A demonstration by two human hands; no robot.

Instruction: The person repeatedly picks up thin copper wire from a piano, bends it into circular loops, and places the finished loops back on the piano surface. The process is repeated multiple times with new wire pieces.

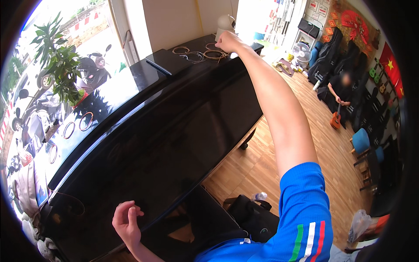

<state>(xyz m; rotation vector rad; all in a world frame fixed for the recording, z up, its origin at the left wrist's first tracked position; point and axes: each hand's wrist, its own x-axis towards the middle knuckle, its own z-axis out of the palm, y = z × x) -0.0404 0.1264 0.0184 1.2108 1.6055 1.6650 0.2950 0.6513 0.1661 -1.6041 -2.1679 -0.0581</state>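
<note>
My right hand (228, 42) stretches to the far end of the black piano's top (144, 78). Its fingers are closed in a pinch at the edge of the coiled strings; what they hold, if anything, is hidden. Close by lie copper-coloured coils (215, 57) and a silvery coil (192, 57). Over the near left part of the piano, my left hand (128, 222) hangs with half-curled fingers, the thumb apart, and nothing visible in it. More ring-shaped coils (86, 121) lie spread toward the left end of the top.
A flat black object (165, 62) and a potted plant (65, 72) stand on the piano. Below is a black bag (253, 217) beside a plastic bottle (259, 196). Across the wooden floor (314, 148), a person (339, 91) sits with a small guitar (335, 120), near chairs (360, 140) and instrument cases (325, 56).
</note>
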